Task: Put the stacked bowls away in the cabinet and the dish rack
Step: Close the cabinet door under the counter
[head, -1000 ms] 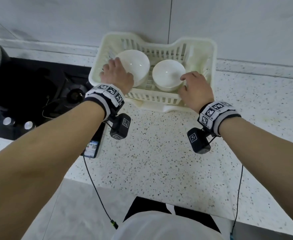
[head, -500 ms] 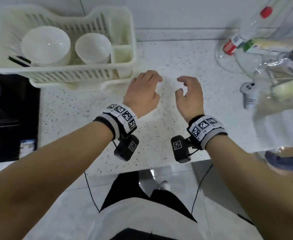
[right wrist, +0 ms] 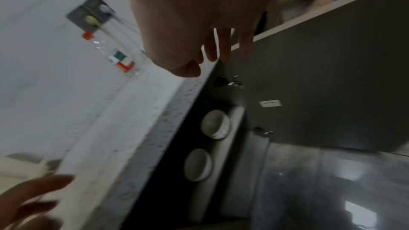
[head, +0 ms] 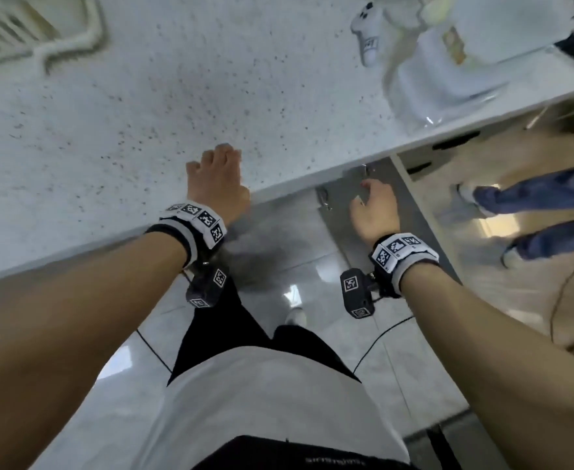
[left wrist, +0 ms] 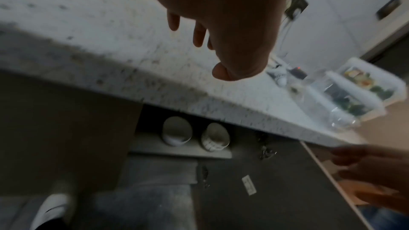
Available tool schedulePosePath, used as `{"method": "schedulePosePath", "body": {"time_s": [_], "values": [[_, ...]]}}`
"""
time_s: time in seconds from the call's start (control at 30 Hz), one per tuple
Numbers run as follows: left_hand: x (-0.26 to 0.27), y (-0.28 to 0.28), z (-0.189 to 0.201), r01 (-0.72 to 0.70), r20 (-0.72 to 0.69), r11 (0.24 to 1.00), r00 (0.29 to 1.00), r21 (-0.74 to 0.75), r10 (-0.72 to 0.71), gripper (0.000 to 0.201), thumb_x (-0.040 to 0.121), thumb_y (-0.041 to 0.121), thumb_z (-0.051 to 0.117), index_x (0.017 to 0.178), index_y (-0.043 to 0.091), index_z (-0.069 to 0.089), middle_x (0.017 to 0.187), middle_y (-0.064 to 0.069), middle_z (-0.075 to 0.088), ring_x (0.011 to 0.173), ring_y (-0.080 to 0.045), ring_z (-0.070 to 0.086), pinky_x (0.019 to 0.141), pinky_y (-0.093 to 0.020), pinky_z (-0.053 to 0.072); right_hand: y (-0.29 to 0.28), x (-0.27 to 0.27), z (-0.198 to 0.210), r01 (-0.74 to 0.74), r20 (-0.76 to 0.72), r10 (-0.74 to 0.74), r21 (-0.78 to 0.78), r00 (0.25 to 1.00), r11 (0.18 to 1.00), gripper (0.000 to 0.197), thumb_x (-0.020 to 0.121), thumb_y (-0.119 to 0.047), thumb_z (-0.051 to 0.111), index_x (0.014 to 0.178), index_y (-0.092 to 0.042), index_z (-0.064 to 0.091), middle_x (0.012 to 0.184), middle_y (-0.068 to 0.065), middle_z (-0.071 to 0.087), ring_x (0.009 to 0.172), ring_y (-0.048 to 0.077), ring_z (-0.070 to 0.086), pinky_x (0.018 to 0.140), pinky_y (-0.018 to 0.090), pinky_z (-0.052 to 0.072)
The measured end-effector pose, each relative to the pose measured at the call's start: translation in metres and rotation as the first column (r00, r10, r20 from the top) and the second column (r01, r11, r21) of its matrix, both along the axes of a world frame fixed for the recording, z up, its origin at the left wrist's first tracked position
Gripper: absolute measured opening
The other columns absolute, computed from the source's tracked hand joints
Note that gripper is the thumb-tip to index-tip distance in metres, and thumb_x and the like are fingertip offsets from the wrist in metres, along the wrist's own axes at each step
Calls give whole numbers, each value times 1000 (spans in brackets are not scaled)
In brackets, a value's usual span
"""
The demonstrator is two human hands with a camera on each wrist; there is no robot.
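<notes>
We hold our left hand over the near edge of the speckled table, fingers loose and spread, gripping nothing; the left wrist view shows the same hand hanging above the table's front lip with nothing in it. Our right hand is off the table, past its near edge, reaching at the open cabinet door; its fingers are relaxed and hold nothing, and the blur keeps us from telling whether they touch the door. In the right wrist view the fingers lie along the door's upper edge, straight, nothing between them. Under the table the cabinet stands open, and two bowls sit side by side on its shelf: a plain white bowl to the left and a bowl with a patterned outer wall just beside it, apart from each other as far as we can judge. The right wrist view shows the same pair, plain bowl and patterned bowl, near the shelf's front edge. At the far left corner of the table a corner of the cream dish rack shows; its contents are out of view. At the far right end of the table stand a white controller and clear plastic containers, blurred. Beyond the door, another person's legs in blue trousers stand on the floor.
</notes>
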State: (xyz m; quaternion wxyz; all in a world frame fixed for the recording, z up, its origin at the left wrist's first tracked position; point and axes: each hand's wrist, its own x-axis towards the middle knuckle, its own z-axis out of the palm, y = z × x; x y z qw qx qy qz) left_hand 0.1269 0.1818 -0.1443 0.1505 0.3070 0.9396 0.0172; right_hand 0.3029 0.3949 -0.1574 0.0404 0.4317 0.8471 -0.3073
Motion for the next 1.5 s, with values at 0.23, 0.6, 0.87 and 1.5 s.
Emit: {"method": "schedulePosePath", "body": {"time_s": [0.23, 0.6, 0.87, 1.5], "values": [[70, -38, -39, -76, -61, 994, 996, -84, 71, 74, 71, 25, 62, 138, 11, 33, 143, -11, 37, 126, -35, 40, 99, -55, 37, 66, 115, -43, 147, 292, -194, 176, 936, 973, 64, 82, -25, 61, 137, -5, 37, 145, 16, 38, 132, 39, 40, 106, 54, 38], [81, -34, -42, -75, -55, 991, 996, -114, 69, 85, 72, 22, 61, 146, 5, 23, 151, -15, 29, 136, -37, 30, 108, -56, 29, 89, 157, -50, 180, 334, -179, 28, 925, 983, 38, 77, -26, 58, 112, -13, 52, 117, 18, 61, 110, 38, 57, 93, 45, 49], [75, -38, -35, -27, -8, 985, 1000, -169, 27, 87, 75, 24, 64, 147, 6, 20, 151, -14, 26, 137, -37, 28, 109, -53, 31, 30, 140, -47, 121, 278, -101, -58, 955, 991, 32, 79, -24, 56, 106, -9, 60, 109, 21, 65, 100, 37, 63, 90, 40, 53], [31, -106, -31, 80, 14, 995, 997, -53, -79, 77, 74, 23, 60, 144, 11, 30, 147, -8, 32, 133, -31, 34, 111, -54, 25, -101, -23, -39, 27, 55, -2, -447, 998, 894, 46, 96, -22, 51, 137, -3, 42, 132, 15, 54, 112, 24, 54, 90, 27, 38]]}}
